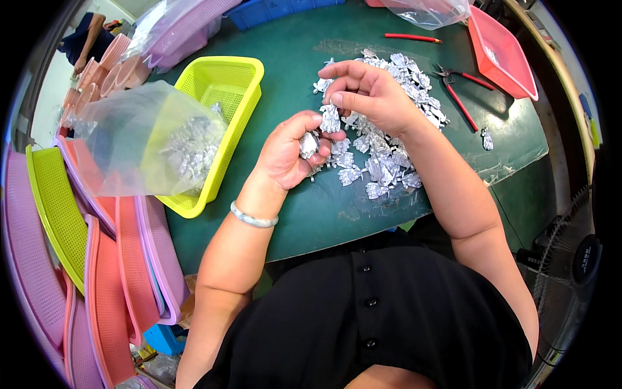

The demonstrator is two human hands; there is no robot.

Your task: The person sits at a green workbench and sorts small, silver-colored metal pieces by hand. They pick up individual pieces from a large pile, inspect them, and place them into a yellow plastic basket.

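Note:
My left hand [283,152] is closed around a small silvery metal casting [308,146] in its curled fingers. A second silvery casting [330,119] stands upright between my hands, its lower end by the left thumb and fingertips. My right hand [376,97] has its thumb and bent fingers at the top of that second casting, seemingly pinching it; the contact is partly hidden. Under and beyond both hands spreads a loose pile of similar castings [382,159] on the green table [291,220]. Their exact shape is too small to make out.
Left of my hands, a lime-green basket [243,107] holds a clear plastic bag [123,139] with more castings. Red-handled pliers [457,97], a red pencil [413,38] and a pink tray [502,58] lie right. Stacked baskets [110,292] stand left; a fan [570,266] stands right.

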